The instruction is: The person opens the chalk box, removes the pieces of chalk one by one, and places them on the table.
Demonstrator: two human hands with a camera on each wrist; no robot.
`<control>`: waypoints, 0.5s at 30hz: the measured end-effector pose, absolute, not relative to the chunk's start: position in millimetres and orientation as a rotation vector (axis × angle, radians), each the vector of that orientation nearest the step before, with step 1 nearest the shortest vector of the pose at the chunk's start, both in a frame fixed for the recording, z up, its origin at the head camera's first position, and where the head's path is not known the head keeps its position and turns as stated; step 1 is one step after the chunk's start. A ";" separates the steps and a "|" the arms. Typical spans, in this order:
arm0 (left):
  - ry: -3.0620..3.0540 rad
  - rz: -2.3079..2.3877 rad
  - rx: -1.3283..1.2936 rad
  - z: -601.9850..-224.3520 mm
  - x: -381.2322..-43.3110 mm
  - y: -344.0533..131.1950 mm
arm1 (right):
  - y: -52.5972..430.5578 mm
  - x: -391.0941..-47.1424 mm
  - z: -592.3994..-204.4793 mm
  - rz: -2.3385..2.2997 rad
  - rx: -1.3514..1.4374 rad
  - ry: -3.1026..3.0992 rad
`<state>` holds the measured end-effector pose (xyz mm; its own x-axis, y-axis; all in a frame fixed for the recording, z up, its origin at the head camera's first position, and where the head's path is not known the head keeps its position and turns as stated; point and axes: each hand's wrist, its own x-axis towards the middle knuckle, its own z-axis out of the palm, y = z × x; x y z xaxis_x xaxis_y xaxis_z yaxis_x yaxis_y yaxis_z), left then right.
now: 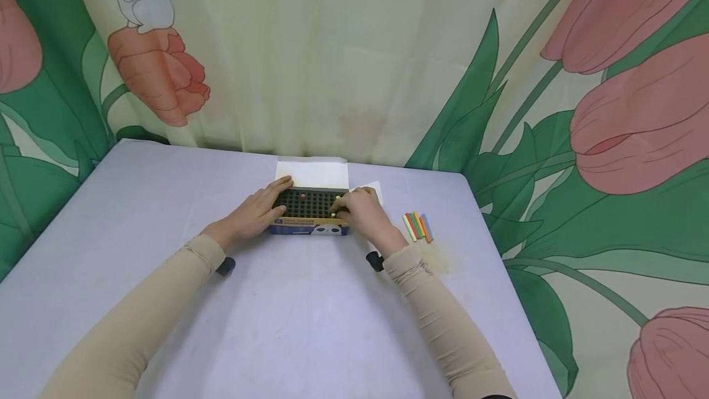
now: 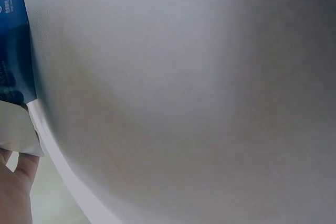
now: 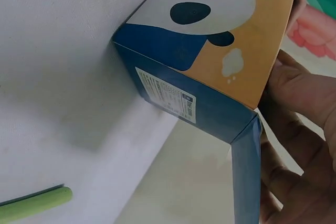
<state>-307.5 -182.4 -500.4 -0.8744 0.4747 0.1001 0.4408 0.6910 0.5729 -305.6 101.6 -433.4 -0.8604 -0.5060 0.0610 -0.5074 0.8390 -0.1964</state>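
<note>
A blue and orange chalk box (image 1: pixel 307 226) with a panda on its front stands on the table, its lid raised behind. Inside is a black grid (image 1: pixel 310 205) of round holes. One reddish chalk stick (image 1: pixel 303 196) shows in it near the back, and a yellow one (image 1: pixel 338 197) at the right. My left hand (image 1: pixel 256 209) rests on the box's left end, fingers extended and thumb over the grid. Bent over the right end, my right hand (image 1: pixel 362 211) pinches a yellow chalk stick (image 1: pixel 333 215) at the grid; its fingertips are partly hidden.
Several coloured chalk sticks (image 1: pixel 418 226) lie side by side to the right of the box, close to my right wrist. The white lid flap (image 1: pixel 312 174) reaches toward the table's back edge. A patterned curtain (image 1: pixel 332 60) hangs directly behind the table.
</note>
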 end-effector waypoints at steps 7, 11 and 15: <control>2.840 0.927 0.736 -499.0 -304.3 -181.2 | 103.4 -305.0 -435.9 0.335 0.874 -3.010; 2.848 0.919 0.746 -501.3 -304.5 -182.1 | 103.0 -304.3 -437.6 0.317 0.871 -3.015; 2.847 0.923 0.746 -501.8 -305.3 -181.9 | 103.2 -303.5 -437.8 0.302 0.859 -3.019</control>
<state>-305.3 -181.9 -501.8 -0.8815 0.4632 0.0915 0.4288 0.7043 0.5657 -303.5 103.2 -437.8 -0.8515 -0.5227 0.0413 -0.5205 0.8333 -0.1862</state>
